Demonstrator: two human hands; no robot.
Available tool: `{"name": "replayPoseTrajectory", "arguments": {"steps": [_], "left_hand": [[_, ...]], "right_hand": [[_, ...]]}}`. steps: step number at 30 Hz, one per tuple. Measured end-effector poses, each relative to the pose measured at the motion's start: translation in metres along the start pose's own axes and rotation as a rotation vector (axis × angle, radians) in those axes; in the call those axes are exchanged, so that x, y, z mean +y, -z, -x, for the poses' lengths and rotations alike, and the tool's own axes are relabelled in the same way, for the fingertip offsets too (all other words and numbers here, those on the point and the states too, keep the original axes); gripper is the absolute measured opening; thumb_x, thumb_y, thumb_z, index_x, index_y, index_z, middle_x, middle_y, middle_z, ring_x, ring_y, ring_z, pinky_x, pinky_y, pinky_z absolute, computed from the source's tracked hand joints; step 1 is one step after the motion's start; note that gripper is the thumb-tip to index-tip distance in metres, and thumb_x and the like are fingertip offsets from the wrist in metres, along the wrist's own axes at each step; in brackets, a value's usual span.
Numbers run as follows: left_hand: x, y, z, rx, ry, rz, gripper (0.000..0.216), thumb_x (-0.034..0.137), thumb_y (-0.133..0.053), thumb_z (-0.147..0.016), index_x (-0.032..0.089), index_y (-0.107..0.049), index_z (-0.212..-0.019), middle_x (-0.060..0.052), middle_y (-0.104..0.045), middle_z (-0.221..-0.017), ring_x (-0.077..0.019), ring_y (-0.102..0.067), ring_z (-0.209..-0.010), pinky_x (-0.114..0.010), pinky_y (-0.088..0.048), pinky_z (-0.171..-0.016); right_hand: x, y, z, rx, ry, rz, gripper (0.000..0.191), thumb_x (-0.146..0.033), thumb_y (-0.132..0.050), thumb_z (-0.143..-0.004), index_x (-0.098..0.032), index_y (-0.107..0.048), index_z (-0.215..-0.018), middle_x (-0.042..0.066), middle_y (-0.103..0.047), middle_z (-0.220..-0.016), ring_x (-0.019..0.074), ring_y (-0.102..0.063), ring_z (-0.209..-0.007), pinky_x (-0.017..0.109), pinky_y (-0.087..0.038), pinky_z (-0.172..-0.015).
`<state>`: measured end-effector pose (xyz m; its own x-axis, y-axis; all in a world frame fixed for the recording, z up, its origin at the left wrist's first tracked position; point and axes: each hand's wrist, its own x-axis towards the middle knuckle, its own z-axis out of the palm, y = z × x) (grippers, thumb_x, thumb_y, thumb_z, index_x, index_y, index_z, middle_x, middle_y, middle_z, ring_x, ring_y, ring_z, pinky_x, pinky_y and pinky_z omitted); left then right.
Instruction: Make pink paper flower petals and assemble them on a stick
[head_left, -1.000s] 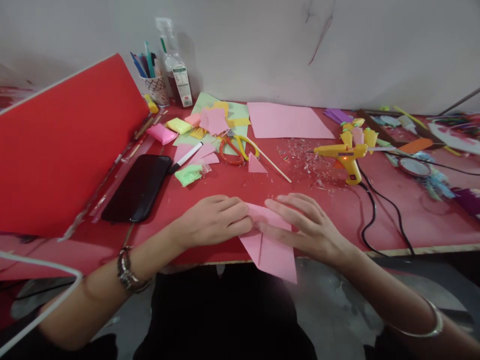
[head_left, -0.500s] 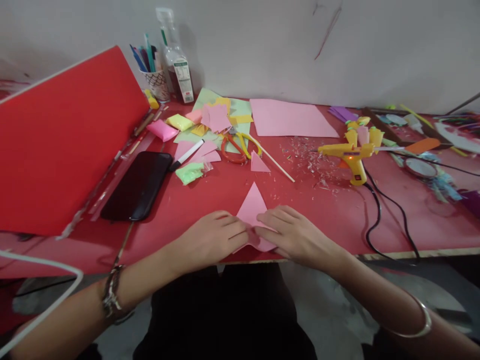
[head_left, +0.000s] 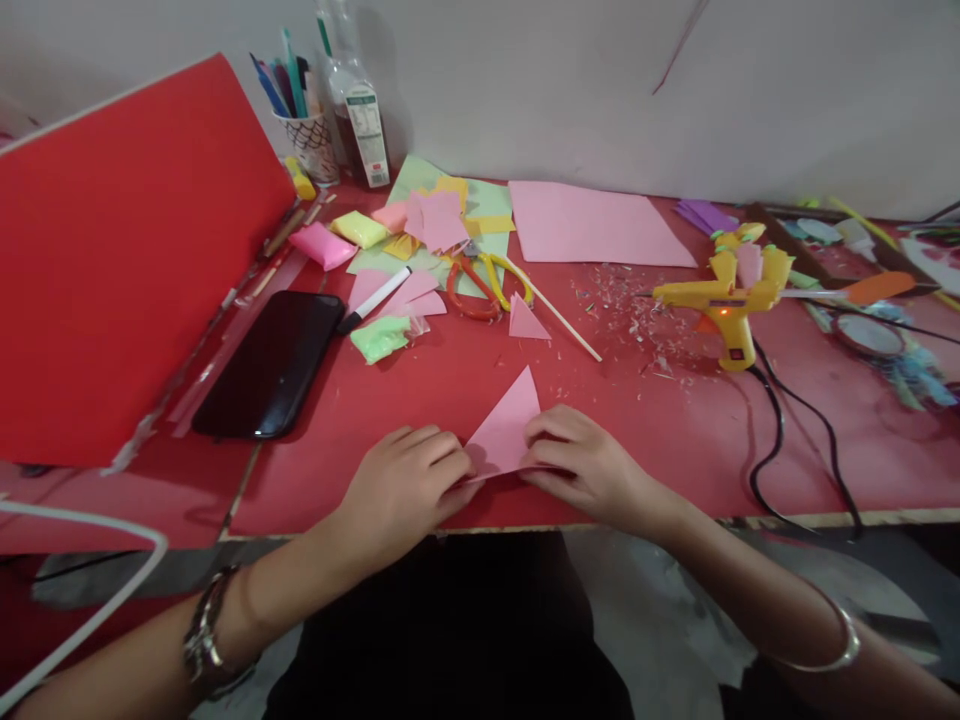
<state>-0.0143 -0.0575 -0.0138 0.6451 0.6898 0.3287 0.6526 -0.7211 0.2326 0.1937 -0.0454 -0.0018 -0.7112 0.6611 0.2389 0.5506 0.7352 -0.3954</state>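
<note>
A folded piece of pink paper [head_left: 504, 430] lies near the table's front edge, its pointed tip facing away from me. My left hand [head_left: 412, 480] pinches its left corner between thumb and fingers. At the right corner, my right hand [head_left: 585, 460] grips the paper with curled fingers. The near edge runs between the two hands and looks folded or lifted. Beyond the tip is a small pink paper triangle [head_left: 527, 318], beside scissors [head_left: 472, 290] with red and yellow handles and a thin wooden stick [head_left: 562, 320].
A yellow glue gun [head_left: 724, 310] with a lit orange light stands at right, its black cord curving toward the edge. At left are a phone [head_left: 270, 365], a marker [head_left: 379, 297] and a large red board [head_left: 135, 270]. Pink paper [head_left: 600, 225] lies by the wall.
The near part of the pink paper, spread out under my fingers before, now forms one straight edge. Both hands have shifted to its corners, and the view has tilted slightly.
</note>
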Motion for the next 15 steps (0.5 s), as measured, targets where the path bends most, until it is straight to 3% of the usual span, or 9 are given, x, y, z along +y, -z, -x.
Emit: {"name": "replayPoseTrajectory", "arguments": {"steps": [7, 15], "left_hand": [[-0.0016, -0.0009, -0.0009, -0.051, 0.194, -0.011, 0.039, 0.04, -0.038, -0.084, 0.014, -0.055, -0.061, -0.001, -0.054, -0.054, -0.014, -0.051, -0.052, -0.025, -0.037, -0.048], [-0.0056, 0.0007, -0.0045, -0.225, 0.288, -0.015, 0.03, 0.032, -0.039, -0.085, 0.014, -0.055, -0.067, -0.002, -0.059, -0.062, -0.0143, -0.055, -0.056, -0.025, -0.04, -0.05]], "right_hand": [[0.0027, -0.0042, -0.0077, -0.021, -0.165, -0.005, 0.024, -0.027, -0.045, -0.081, -0.014, -0.05, -0.062, 0.005, -0.052, -0.068, 0.0137, -0.047, -0.063, 0.025, -0.04, -0.059], [0.0025, -0.0087, -0.0065, -0.05, -0.212, 0.072, 0.021, -0.026, -0.044, -0.082, -0.014, -0.047, -0.064, 0.006, -0.05, -0.07, 0.0155, -0.047, -0.066, 0.027, -0.041, -0.061]]}}
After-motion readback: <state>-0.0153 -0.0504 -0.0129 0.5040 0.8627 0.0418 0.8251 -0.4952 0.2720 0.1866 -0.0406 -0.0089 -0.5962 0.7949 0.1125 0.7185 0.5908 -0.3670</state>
